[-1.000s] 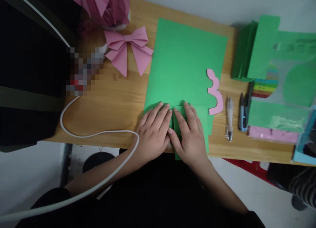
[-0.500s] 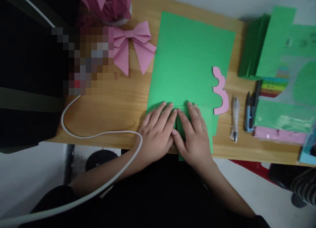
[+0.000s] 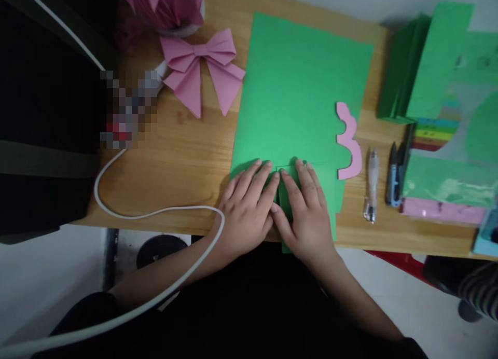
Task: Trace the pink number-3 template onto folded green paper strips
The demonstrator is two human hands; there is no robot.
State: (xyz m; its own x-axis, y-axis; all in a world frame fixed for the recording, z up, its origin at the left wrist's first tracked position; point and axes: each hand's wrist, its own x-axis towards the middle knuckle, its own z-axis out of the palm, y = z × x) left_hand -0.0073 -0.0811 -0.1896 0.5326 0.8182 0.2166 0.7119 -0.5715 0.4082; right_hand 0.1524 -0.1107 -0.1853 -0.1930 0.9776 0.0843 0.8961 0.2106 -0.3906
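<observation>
Both my hands lie on green paper at the front edge of the table. My left hand (image 3: 249, 208) is palm down, its fingers stretched over the lower left part of a large green sheet (image 3: 299, 89). My right hand (image 3: 307, 213) rests flat beside it, fingers extended on a smaller folded green paper (image 3: 329, 193) that lies over the sheet and hangs past the table edge. The index fingertips nearly meet at the fold. A pink paper cutout with a wavy edge (image 3: 352, 143) lies on the sheet's right edge. What is under my palms is hidden.
A pink paper bow (image 3: 200, 63) lies left of the sheet. A pen (image 3: 372, 185) and small blue-handled snips (image 3: 395, 177) are to the right, near packs of green paper (image 3: 447, 180). A white cable (image 3: 163, 209) runs across the table and in front of my left arm.
My hands and the paper under them hold almost the same position. The view has shifted very slightly.
</observation>
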